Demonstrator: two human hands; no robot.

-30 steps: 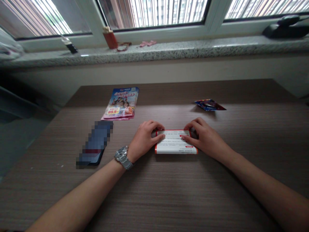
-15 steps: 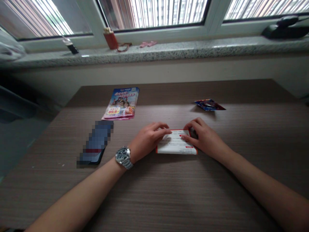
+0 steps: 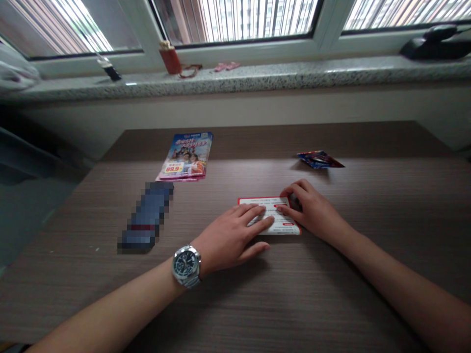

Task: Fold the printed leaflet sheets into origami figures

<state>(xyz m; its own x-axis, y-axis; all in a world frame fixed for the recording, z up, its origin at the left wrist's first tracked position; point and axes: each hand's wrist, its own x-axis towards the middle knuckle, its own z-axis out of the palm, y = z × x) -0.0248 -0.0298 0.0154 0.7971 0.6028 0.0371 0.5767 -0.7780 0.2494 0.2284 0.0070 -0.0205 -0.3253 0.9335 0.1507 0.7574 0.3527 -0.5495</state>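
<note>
One folded leaflet lies on the wood-grained table, in front of the person and partly covered from both sides. Its upward face is white, crossed by lines of small print too fine to read, with two small red labels toward the right and a thin red border along the far edge; a touch of orange-red shows at the near right corner. The left hand is open, palm down, its fingers spread over the leaflet's left part and its thumb out past the near edge; whether the fingertips press on the paper cannot be told. The right hand grips the right side, thumb on the printed face, fingers curled at the far corner. Farther back lie a stack of colourful flyers and, to the right, a creased blue-and-red paper
</note>
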